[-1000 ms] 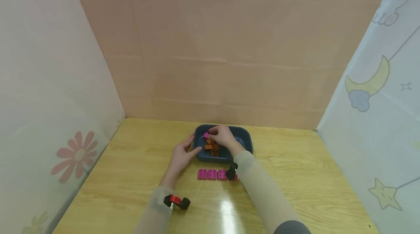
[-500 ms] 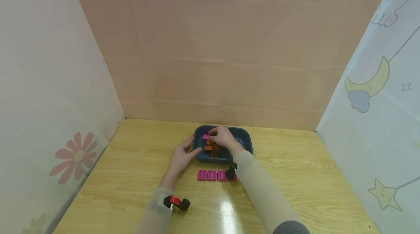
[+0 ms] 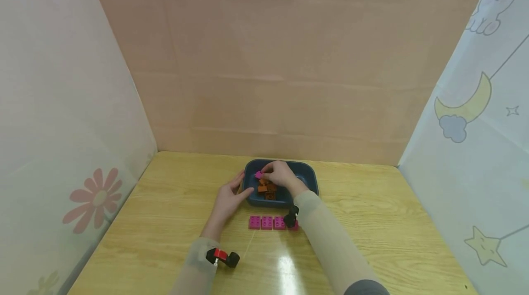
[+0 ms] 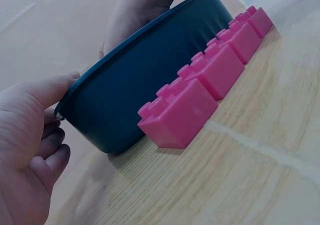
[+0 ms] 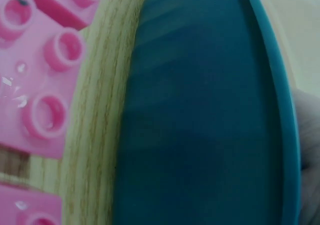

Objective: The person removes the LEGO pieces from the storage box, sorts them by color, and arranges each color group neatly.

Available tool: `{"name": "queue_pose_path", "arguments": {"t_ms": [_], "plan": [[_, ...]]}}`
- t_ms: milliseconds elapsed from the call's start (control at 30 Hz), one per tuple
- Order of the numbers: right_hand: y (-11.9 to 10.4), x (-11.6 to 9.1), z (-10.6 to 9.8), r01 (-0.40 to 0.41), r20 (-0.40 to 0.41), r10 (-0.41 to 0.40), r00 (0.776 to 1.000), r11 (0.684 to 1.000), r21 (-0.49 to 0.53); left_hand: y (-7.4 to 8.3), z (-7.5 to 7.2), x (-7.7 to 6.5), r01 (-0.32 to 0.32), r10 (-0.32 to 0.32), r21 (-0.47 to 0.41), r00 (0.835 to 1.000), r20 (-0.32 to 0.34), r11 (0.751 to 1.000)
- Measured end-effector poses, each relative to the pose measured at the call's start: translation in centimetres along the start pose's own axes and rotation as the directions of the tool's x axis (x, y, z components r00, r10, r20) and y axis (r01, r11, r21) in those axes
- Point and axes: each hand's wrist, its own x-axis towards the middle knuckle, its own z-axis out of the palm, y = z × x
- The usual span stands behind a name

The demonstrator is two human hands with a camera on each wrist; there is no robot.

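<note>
A dark blue basin (image 3: 303,173) stands on the table with several orange-brown bricks (image 3: 262,189) inside. My left hand (image 3: 226,199) holds its left end, thumb at the rim and the other fingers along the outer side. Reaching into the basin from the right, my right hand (image 3: 282,173) pinches a pink toy brick (image 3: 258,174) between thumb and fingertips. In the right wrist view, the basin's wall (image 5: 195,110) hides most of that hand. Several pink toy bricks (image 4: 177,115) with studs up form a row in front of the basin.
The wooden table (image 3: 165,221) ends at a brown paper wall behind the basin. Pale patterned sheets stand at the left and right. Black wrist mounts (image 3: 223,257) sit on both sleeves, the right one overlapping the last brick of the row.
The pink brick at my right fingertips has turned and shifted slightly toward me within the basin. My left hand keeps its place on the basin.
</note>
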Motion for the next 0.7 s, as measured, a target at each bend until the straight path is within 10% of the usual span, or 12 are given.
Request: {"name": "queue_pose_path", "arguments": {"t_ms": [700], "plan": [[1.0, -0.1, -0.5, 0.074, -0.024, -0.071, 0.997, 0.988, 0.135, 0.3, 0.1, -0.1, -0.010, 0.010, 0.014, 1.000, 0.006, 1.000]]}}
